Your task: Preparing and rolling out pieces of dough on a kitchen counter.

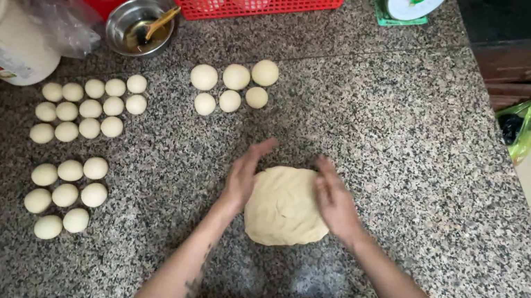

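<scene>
Left hand and right hand are cupping, open-palmed, a soft, pale dough mound | mound is sitting on speckled granite counter | smooth round dough balls are lying well left.

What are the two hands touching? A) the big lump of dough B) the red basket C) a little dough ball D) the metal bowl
A: the left hand and the right hand press against either side of the big lump of dough on the granite counter, away from the small balls.
</scene>
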